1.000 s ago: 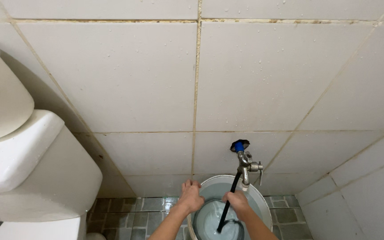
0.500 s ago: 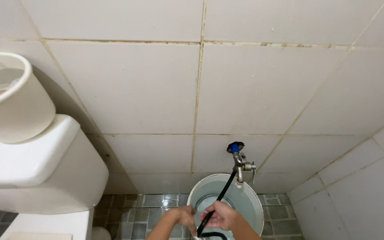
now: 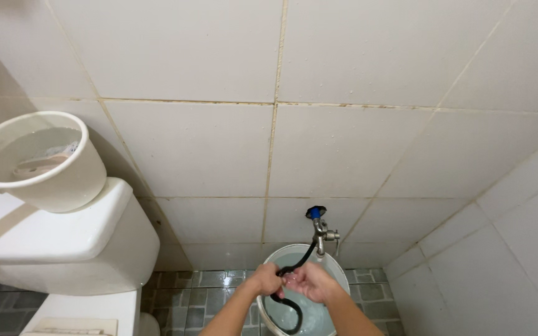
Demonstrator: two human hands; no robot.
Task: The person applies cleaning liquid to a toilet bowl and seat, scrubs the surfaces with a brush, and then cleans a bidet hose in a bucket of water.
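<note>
Presently: left hand (image 3: 268,280) and right hand (image 3: 309,283), both clamped on black hose (image 3: 291,269), bending it into white bucket (image 3: 342,281) on tiled floor beneath wall tap (image 3: 317,229); dipper (image 3: 38,163) atop toilet cistern (image 3: 63,239).

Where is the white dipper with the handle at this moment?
In the head view, the white dipper stands at the far left on top of the toilet tank, well apart from the bucket and both hands at bottom centre.

No signs or screens show. Inside the white dipper (image 3: 37,163) on the far-left toilet tank (image 3: 57,239) lies something pale, perhaps a wrapper, too blurred to tell.
</note>
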